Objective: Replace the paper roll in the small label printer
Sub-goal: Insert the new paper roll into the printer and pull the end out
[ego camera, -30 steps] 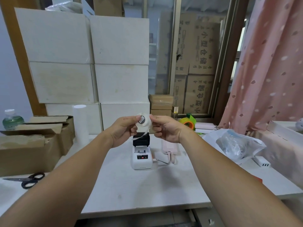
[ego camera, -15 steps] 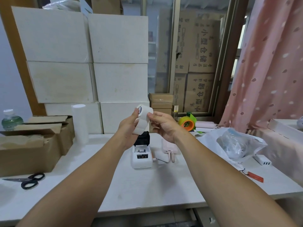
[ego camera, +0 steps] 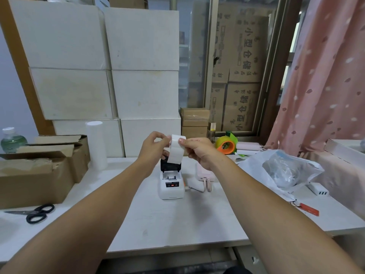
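Note:
A small white label printer (ego camera: 171, 188) stands on the white table (ego camera: 177, 220) with its black lid flipped up and its paper bay open. Just above and behind it I hold a white paper roll (ego camera: 176, 148) in the air. My left hand (ego camera: 155, 150) grips the roll's left side. The fingers of my right hand (ego camera: 199, 152) pinch its top right edge. A loose strip of labels hangs down from the roll in front of the open lid.
A pink power bank (ego camera: 204, 172) with a cable lies right of the printer. Black scissors (ego camera: 36, 212) and open cardboard boxes (ego camera: 39, 167) are at the left. A plastic bag (ego camera: 284, 171), a tape dispenser (ego camera: 226, 145) and a white charger (ego camera: 318, 189) are at the right.
The roll has been turned in my hands and a strip of labels now hangs unrolled from it. Both hands stay above the printer.

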`<state>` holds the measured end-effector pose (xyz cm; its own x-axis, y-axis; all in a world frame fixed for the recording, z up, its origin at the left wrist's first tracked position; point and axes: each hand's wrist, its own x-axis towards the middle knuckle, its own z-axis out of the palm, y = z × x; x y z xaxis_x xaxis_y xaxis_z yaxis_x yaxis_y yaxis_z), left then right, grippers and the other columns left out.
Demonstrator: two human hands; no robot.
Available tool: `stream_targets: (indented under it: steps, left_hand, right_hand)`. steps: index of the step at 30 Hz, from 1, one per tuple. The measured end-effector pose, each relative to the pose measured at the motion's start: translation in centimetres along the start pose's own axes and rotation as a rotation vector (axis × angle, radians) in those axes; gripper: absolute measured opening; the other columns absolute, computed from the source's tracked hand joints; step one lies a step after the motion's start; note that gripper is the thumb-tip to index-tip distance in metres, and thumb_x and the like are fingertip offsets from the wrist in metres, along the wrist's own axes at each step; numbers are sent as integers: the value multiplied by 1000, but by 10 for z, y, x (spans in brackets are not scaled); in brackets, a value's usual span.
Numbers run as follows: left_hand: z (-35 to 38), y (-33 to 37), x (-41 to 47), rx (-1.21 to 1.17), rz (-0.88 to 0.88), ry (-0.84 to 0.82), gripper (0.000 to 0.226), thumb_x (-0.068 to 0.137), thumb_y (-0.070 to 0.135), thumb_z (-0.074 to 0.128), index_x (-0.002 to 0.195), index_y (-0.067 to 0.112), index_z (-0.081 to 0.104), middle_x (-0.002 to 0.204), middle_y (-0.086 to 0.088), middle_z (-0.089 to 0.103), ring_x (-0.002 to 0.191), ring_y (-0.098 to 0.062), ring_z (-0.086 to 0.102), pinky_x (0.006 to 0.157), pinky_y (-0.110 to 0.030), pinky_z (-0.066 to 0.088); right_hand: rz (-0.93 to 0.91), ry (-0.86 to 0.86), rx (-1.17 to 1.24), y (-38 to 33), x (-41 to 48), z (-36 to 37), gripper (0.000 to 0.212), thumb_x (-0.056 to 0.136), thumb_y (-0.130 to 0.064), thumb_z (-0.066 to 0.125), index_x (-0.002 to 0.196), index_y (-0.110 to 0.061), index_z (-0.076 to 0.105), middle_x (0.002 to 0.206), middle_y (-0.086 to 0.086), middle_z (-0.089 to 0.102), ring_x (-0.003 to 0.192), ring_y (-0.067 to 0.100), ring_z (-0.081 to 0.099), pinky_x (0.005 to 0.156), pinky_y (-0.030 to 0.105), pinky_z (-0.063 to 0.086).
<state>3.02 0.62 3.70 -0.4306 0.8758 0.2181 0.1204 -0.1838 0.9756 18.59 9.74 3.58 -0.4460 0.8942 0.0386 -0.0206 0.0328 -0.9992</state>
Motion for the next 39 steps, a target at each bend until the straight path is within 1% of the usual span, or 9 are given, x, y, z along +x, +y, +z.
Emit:
stream_targets:
  steps: [5, 9, 14, 17, 20, 23, 28, 32, 39]
  left_hand:
    - [-2, -6, -2, 60, -4, -5, 28, 84, 31, 81, 85, 9, 62, 82, -6, 72, 57, -19, 61, 52, -21, 44]
    - [-1, -10, 3, -6, -54, 72, 31, 84, 38, 78, 83, 11, 64, 81, -6, 67, 65, -22, 57, 59, -29, 39]
    - [2, -11, 6, 16, -197, 62, 50, 86, 44, 70, 110, 0, 66, 79, -10, 67, 66, -23, 58, 61, -33, 40]
    - [5, -13, 6, 114, -189, 57, 55, 85, 55, 67, 107, 5, 65, 78, -9, 69, 65, -22, 61, 63, -34, 41]
    - [4, -15, 7, 225, -81, 49, 53, 78, 64, 69, 99, 15, 64, 89, -3, 69, 75, -21, 62, 67, -33, 44]
    - [0, -17, 8, 205, -35, -29, 46, 77, 53, 79, 107, 22, 64, 99, -1, 70, 77, -18, 63, 67, -30, 46]
    - [-2, -19, 9, 144, -36, -41, 37, 78, 39, 85, 102, 15, 70, 79, -1, 66, 62, -14, 56, 61, -27, 47]
    - [-4, -27, 15, 132, -122, -3, 44, 78, 45, 83, 97, 7, 75, 77, -3, 61, 61, -16, 51, 62, -29, 45]
    - [-6, -40, 18, 96, -375, -32, 44, 75, 47, 85, 80, 7, 66, 58, -2, 55, 55, -19, 44, 56, -31, 38]
  right_hand:
    - [14, -6, -29, -1, 1, 5, 21, 90, -25, 83, 94, -5, 79, 67, -2, 60, 64, 13, 50, 60, 23, 48]
    - [-34, -78, -41, 2, 0, 6, 13, 93, -23, 81, 85, -12, 78, 64, -8, 63, 68, 13, 50, 65, 25, 45]
    - [-94, -43, -189, 5, -1, 5, 25, 93, -33, 79, 90, -9, 80, 73, -3, 64, 74, 17, 51, 63, 26, 42]
    - [-10, -13, -136, 4, 1, 6, 27, 90, -33, 82, 86, -7, 78, 72, 1, 64, 73, 18, 53, 65, 29, 44]
    - [121, -13, -1, 0, 1, 5, 21, 88, -25, 85, 77, -12, 72, 59, -3, 57, 57, 13, 49, 57, 25, 42]
    - [205, -35, 69, -3, 2, 1, 21, 89, -22, 83, 74, -14, 72, 58, -2, 53, 52, 10, 46, 51, 21, 40]
    - [193, -72, 33, 3, 1, -2, 22, 90, -25, 84, 75, -13, 72, 59, -3, 57, 55, 10, 47, 55, 22, 43]
    - [95, -99, -97, 12, 0, -3, 21, 90, -26, 83, 96, -7, 75, 70, -2, 63, 66, 11, 51, 66, 26, 46]
    - [88, -137, -312, 27, 6, -6, 29, 90, -40, 80, 89, -11, 77, 76, -3, 68, 70, 13, 54, 70, 30, 43]
